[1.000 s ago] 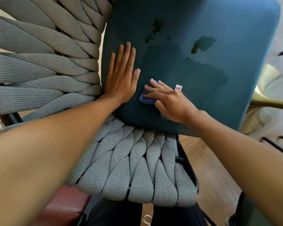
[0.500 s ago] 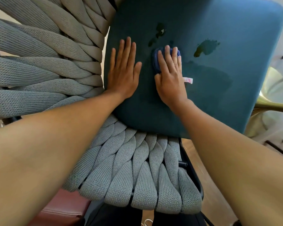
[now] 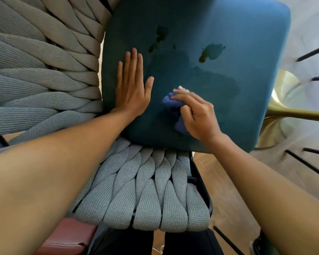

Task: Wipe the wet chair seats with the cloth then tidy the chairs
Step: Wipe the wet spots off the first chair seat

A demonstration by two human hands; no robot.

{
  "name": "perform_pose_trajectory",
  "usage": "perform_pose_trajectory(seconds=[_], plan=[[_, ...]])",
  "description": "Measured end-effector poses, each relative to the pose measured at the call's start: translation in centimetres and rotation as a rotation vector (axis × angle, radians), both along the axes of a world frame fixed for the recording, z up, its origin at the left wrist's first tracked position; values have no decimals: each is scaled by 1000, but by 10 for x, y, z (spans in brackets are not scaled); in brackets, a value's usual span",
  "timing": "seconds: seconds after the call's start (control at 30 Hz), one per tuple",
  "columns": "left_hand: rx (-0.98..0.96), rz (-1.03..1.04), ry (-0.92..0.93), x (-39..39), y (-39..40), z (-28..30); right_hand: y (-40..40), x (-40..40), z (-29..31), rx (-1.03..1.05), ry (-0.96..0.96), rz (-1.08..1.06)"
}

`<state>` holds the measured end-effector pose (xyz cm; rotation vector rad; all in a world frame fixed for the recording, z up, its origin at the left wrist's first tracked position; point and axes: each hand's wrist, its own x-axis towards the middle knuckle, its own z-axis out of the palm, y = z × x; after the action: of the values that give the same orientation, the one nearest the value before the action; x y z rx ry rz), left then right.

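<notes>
Both hands are down on the teal chair seat [image 3: 228, 24]. Left hand [image 3: 132, 91] lies flat near the seat's left edge, fingers straight and close together, thumb spread out to the right, gripping nothing. Right hand [image 3: 197, 115] has its fingers curled over a bunched blue cloth [image 3: 170, 103], holding it pressed against the seat near the front middle, just right of the left hand but apart from it. A small pale tag [image 3: 182, 88] pokes out above the fingertips. Part of the cloth also shows below the palm.

Farther back on the seat sit two dark wet blotches: one elongated stain [image 3: 159, 37] beyond the left hand's fingertips, and one rounder stain [image 3: 211, 51] to its right. A broader, slightly darker damp patch [image 3: 215, 83] spreads between the rounder blotch and the cloth.

Thick grey knitted braided cords [image 3: 44, 70] of the chair's back and arm wrap around the seat's left and near sides. A brass-coloured chair leg [image 3: 298, 113] shows at right, above wooden floor [image 3: 221, 181].
</notes>
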<state>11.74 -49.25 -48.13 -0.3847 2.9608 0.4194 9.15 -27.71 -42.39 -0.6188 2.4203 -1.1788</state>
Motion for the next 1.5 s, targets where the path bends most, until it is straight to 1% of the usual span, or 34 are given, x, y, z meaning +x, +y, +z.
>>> perform_pose_trajectory(seconds=[0.07, 0.1, 0.2, 0.27, 0.37, 0.5, 0.6, 0.67, 0.77, 0.8, 0.9, 0.97, 1.1, 1.17, 1.23, 1.33, 1.37, 1.43, 1.5], plan=[[-42, 30, -11, 0, 5, -2, 6, -18, -4, 27, 63, -94], [-57, 37, -16, 0, 6, -3, 5, -25, -8, 77, 77, -100], [-64, 30, -21, 0, 5, -4, -8, -28, -27, 256, 81, -21], [-59, 26, -28, 0, 4, -4, -21, -19, -35, 287, 94, -50], [-51, 29, -29, -1, 4, -3, -28, -11, -36, 242, 67, -118], [-26, 35, -42, -1, 5, 0, -19, 2, -32, 217, 45, -6], [10, 45, -56, 3, 6, 5, -18, 10, -22, 177, -83, 62], [50, 48, -54, 8, 8, 9, -17, 9, -9, 131, -178, 26], [91, 69, -51, 18, 10, 16, -22, -1, 13, 46, -182, -96], [95, 78, -44, 21, 11, 17, -26, -5, 18, 38, -192, -106], [115, 108, 23, 29, 14, 23, -35, -21, 24, 87, -237, 17], [129, 121, 92, 31, 20, 29, -31, -32, 22, 146, -182, 66], [132, 121, 196, 21, 45, 40, 1, -44, 10, 186, -55, -65], [166, 145, 189, 11, 64, 39, 23, -43, 0, 245, 39, -95], [170, 170, 139, 1, 86, 34, 42, -42, -11, 340, 126, -104], [106, 246, 16, -8, 109, 20, 66, -45, -21, 520, 163, -130], [81, 264, 0, -10, 113, 16, 72, -48, -24, 571, 184, -139], [55, 258, 17, -12, 115, 7, 79, -54, -32, 652, 227, -143], [59, 228, 83, -11, 116, 0, 80, -59, -41, 711, 241, -134]])
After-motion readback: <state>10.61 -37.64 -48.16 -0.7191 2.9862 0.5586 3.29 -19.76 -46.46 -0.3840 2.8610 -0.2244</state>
